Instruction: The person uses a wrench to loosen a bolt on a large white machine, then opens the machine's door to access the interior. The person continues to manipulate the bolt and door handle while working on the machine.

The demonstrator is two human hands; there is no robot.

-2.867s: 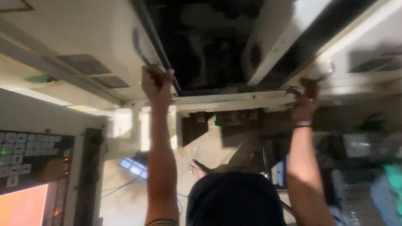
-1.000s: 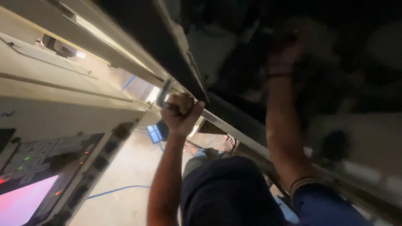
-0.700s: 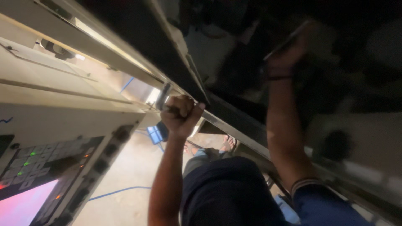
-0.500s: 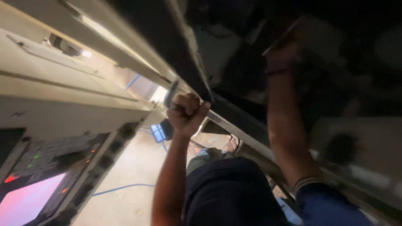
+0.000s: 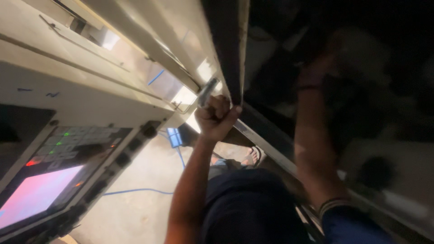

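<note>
Left hand (image 5: 217, 118) fists a metal tool (image 5: 207, 91), probably stiff, best held low on its handle; right hand (image 5: 316, 72) is blurred, grip unclear.

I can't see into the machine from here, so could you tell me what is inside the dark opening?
The right hand reaches into the dark opening; whatever it touches is lost in shadow.
</note>
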